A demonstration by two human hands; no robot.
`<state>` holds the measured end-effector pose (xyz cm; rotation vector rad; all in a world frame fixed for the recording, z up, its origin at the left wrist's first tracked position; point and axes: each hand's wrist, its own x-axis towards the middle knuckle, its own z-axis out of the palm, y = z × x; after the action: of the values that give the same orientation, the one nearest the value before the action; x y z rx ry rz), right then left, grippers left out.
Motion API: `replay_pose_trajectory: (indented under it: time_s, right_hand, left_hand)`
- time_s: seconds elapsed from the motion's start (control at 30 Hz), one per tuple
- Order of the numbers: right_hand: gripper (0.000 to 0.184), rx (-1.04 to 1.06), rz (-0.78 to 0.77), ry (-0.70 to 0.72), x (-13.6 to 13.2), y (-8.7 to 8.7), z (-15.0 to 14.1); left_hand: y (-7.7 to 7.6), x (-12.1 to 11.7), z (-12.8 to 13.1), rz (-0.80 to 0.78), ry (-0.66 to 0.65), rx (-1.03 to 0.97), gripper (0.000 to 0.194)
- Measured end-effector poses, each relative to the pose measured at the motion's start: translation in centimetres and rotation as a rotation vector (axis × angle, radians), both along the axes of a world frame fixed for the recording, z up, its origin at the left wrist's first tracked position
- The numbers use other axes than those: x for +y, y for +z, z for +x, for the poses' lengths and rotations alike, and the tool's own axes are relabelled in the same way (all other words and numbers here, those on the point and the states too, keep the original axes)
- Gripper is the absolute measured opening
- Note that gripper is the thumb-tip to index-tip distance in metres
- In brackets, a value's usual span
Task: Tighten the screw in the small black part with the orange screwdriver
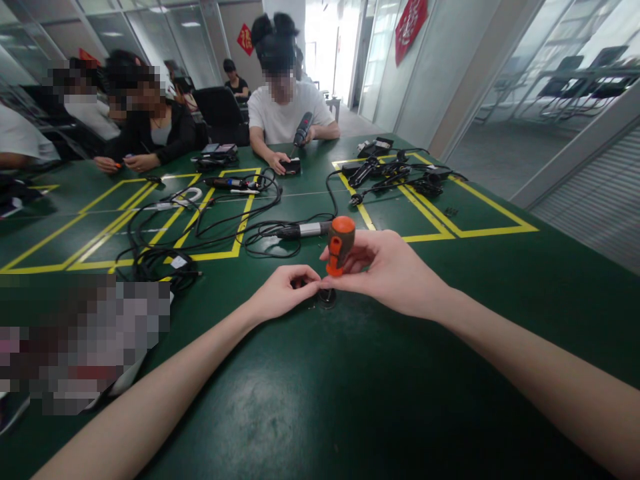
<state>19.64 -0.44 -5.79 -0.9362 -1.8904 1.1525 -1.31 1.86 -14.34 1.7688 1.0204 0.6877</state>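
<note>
My right hand (387, 270) is closed round a stubby screwdriver (342, 241) with an orange and dark handle, held upright with its butt end up. Below the handle, the screwdriver's tip is hidden by my fingers. Close by on its left, my left hand (285, 292) has its fingers curled together in a pinch, touching or nearly touching the right fingertips. What those fingers pinch, if anything, is hidden. Just under both hands a small dark round part (327, 297) rests on the green table (400, 387).
Beyond my hands lie a black-and-silver cylindrical tool (303, 231) and tangled black cables (145, 257). Yellow tape (493, 231) marks rectangles on the table. More black cords (390, 177) lie at the back right. Across the table a person (287, 110) holds a power screwdriver (303, 130).
</note>
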Motion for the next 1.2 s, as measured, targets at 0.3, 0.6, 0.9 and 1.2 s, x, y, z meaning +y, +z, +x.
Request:
replay_pose_trajectory:
  time_s: [0.3,0.6,0.9,1.2]
  right_hand:
    - [0.029,0.021,-0.019,0.002,-0.04,0.09,0.00]
    - [0.032,0.010,-0.099,-0.005,-0.18,0.10,0.03]
    - [0.026,-0.027,-0.037,0.057,-0.23,0.42,0.25]
    - [0.032,-0.033,-0.005,0.063,-0.60,0.14,-0.15]
  left_hand:
    - [-0.19,0.05,-0.03,0.005,0.006,-0.012,0.027]
    - [-0.53,0.13,-0.16,0.014,0.003,-0.006,0.024]
    - [-0.33,0.07,-0.10,0.016,0.006,0.009,0.023]
    - [-0.12,-0.11,-0.11,0.026,0.006,0.008,0.026]
